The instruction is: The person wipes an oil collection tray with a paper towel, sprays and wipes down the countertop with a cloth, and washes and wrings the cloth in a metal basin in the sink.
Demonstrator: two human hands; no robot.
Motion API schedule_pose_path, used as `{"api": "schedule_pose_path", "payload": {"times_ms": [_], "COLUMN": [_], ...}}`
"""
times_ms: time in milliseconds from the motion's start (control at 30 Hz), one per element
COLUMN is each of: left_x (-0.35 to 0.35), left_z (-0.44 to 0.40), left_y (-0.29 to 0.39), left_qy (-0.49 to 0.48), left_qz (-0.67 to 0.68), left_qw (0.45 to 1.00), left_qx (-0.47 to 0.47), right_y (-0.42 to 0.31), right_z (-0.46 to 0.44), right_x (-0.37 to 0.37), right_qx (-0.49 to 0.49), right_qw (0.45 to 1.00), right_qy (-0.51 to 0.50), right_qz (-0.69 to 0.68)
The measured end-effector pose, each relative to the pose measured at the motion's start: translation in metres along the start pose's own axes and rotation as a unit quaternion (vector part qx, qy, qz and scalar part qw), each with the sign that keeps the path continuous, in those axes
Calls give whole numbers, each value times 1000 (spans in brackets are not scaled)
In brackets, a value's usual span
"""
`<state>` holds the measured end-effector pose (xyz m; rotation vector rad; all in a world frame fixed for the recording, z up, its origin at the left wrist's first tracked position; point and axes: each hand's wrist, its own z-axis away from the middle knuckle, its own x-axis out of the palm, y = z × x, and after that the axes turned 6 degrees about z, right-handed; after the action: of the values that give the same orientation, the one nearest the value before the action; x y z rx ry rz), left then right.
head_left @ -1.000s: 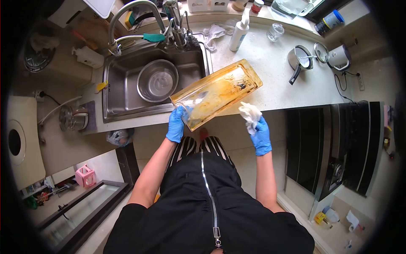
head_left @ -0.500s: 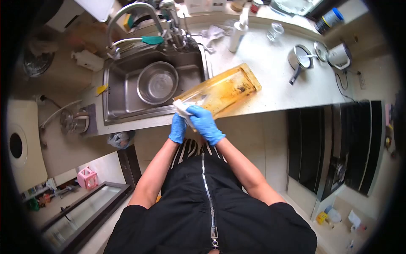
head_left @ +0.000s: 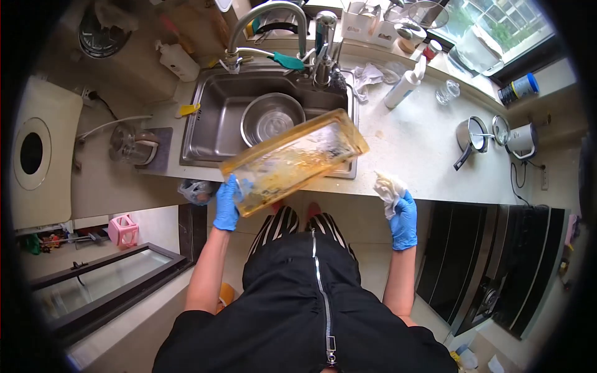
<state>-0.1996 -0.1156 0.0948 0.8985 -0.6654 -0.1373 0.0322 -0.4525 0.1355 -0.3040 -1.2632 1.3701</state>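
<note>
My left hand (head_left: 226, 206), in a blue glove, grips the near left end of a long, shallow rectangular tray (head_left: 292, 163). The tray looks see-through and is coated with yellow-brown grease, with darker spots toward its far right end. It is tilted and held above the front edge of the sink (head_left: 194, 144). In my right hand (head_left: 404, 225), also gloved in blue, a crumpled white wiping cloth (head_left: 388, 188) with yellowish stains is pinched near the counter's front edge, apart from the tray. Whether it is paper or fabric I cannot tell.
A steel bowl (head_left: 252, 115) sits in the sink, partly behind the tray, below the faucet (head_left: 323, 53). To the right on the counter (head_left: 429, 140) stand a white pump bottle (head_left: 401, 90), a glass jar (head_left: 448, 92), a saucepan (head_left: 467, 140) and a kettle (head_left: 521, 140).
My right hand has moved away to the right with the cloth. The tray has been lifted off the counter and shifted left over the sink in my left hand. The view has also shifted.
</note>
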Motion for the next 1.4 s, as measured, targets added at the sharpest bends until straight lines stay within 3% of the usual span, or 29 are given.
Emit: {"api": "schedule_pose_path", "payload": {"times_ms": [167, 300, 600, 967, 1133, 1233, 1400], "left_x": [-64, -69, -88, -82, -69, -58, -29], "left_z": [-19, -21, -41, -53, -57, -57, -62], "left_y": [37, 66, 96, 110, 98, 88, 47], "left_qy": [38, 88, 102, 63, 33, 28, 4], "left_qz": [-62, -80, -136, -151, -115, -99, -149], "left_qw": [995, 987, 976, 980, 989, 993, 988], "left_qx": [64, 108, 136, 113, 83, 64, 50], "right_y": [14, 31, 59, 93, 90, 78, 42], "right_z": [-20, -28, -20, -22, -36, -43, -56], "right_x": [18, 38, 92, 83, 69, 63, 50], "right_qx": [-33, -49, -58, -47, -20, 11, -18], "right_qw": [999, 999, 997, 993, 995, 991, 999], "right_qy": [3, 20, 43, 106, 34, 48, 50], "right_qz": [-4, 1, 3, -20, -92, -121, 12]}}
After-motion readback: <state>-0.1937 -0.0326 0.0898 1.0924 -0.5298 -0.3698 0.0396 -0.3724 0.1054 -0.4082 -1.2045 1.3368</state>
